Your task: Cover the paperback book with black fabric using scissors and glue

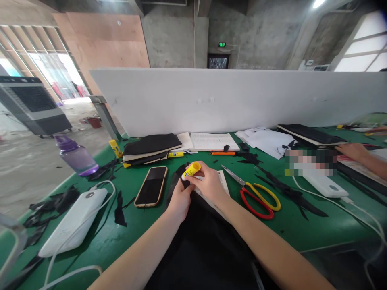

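Green table (119, 237). Black cloth (205, 257) over near edge. Scissors (243, 185) lie right of cloth. Left hand (178, 201) pinches cloth's far end; right hand (211, 182) grips glue stick (191, 170) there. Scraps (120, 213) both sides of cloth. Some cutting apparently done, gluing seemingly underway; coverage hidden, so remainder can't be told.

The left forearm (137, 245) and right forearm (256, 235), both bare, reach forward from the bottom of the view and slant inward. The left hand (180, 200) is closed in a pinch. The right hand (211, 184), close beside it and slightly farther forward, has its fingers (206, 168) bent inward in a grip.
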Motion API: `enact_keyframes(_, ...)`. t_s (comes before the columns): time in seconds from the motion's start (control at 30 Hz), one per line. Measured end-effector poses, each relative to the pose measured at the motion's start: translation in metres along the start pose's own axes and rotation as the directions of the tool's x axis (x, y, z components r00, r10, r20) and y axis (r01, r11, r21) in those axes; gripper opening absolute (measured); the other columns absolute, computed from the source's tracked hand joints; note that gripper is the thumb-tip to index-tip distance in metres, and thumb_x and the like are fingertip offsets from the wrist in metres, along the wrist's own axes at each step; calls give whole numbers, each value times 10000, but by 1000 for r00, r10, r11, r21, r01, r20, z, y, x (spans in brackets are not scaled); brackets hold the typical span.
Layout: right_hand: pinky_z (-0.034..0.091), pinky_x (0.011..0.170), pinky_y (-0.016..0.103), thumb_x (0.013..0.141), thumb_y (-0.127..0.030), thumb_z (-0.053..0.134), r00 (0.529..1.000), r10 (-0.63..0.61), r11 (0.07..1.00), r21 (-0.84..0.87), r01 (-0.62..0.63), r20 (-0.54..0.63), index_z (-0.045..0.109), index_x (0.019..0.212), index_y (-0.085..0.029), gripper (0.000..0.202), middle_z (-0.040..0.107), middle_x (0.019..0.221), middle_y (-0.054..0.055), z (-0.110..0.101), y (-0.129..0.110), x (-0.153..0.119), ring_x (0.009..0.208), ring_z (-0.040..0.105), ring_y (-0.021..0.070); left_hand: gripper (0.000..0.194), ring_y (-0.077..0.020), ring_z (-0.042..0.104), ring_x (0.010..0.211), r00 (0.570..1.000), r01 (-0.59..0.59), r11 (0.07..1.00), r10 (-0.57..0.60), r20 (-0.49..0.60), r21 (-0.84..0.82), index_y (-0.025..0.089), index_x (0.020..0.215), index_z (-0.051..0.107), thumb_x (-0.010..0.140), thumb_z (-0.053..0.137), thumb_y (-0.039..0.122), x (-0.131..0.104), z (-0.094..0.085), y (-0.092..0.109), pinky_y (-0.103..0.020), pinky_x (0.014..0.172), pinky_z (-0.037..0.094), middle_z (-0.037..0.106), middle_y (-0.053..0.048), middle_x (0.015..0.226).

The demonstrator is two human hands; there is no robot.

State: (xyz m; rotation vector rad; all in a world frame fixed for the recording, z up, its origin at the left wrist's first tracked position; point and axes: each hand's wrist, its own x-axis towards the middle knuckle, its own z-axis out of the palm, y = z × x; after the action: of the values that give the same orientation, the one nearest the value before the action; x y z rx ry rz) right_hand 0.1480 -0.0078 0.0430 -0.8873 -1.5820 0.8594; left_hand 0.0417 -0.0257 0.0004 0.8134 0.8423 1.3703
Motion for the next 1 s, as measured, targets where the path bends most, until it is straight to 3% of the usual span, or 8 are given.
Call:
enact_keyframes(0.17,493,903,398,714,-307,718,999,-26,999,33,25,30,635,969,-312,268,676,998,-7,-3,-3,0,937,641,234,517,-169,625,984,1000,-13,1000,13,0,4,248,1185,532,694,653,141,2,0,1,-302,900,454,679,-27,1062)
enact_keyframes(0.33,444,958,406,817,-274,621,984,-158,978,-126,167,77,617,1073,-322,260,657,1097,7,-4,0,-3,1032,598,233,472,-181,626,992,1000,-4,1000,4,-2,-7,227,1121,567,669,679,150,2,2,3,-319,911,451,689,-31,1031)
enact_keyframes(0.43,410,1012,406,834,-223,579,972,-219,966,-124,228,85,626,1076,-329,269,652,1130,-2,-4,2,-3,1098,574,218,435,-186,628,991,1000,3,1000,-3,-3,-17,214,1076,582,659,690,156,2,3,3,-322,903,459,695,-35,1011)
enact_keyframes(0.5,389,1046,390,816,-206,587,974,-223,972,-69,225,26,648,1012,-325,238,653,1130,-9,-6,2,0,1123,568,208,418,-189,633,980,1000,9,1000,-9,-6,-20,207,1056,588,655,690,149,1,4,2,-330,898,464,701,-35,979)
enact_keyframes(0.6,442,1008,370,773,-265,652,968,-138,986,66,155,-208,608,957,-287,191,656,1095,9,-13,0,10,1089,596,206,408,-197,645,942,999,32,999,-33,-33,-19,205,1031,591,643,693,136,-1,5,2,-354,879,480,707,-36,936)
enact_keyframes(0.7,517,903,370,694,-323,737,935,-4,961,257,101,-354,514,973,-253,364,658,1001,26,-22,1,16,987,642,210,411,-195,648,927,997,55,998,-56,-60,-25,221,1026,589,640,688,123,-2,6,3,-363,864,492,706,-38,957)
enact_keyframes(0.83,548,799,359,647,-322,776,953,96,951,309,-3,-287,480,1067,-253,518,653,931,13,-28,2,13,870,663,202,425,-191,655,912,995,69,997,-71,-71,-42,231,1019,580,630,666,81,-1,5,5,-361,856,499,703,-39,966)
enact_keyframes(1.0,545,783,346,677,-324,745,988,45,978,209,-13,-146,489,999,-262,417,660,937,5,-21,1,8,891,662,202,457,-184,654,915,994,78,996,-81,-71,-45,241,1034,571,622,665,68,1,3,2,-356,868,489,698,-29,960)
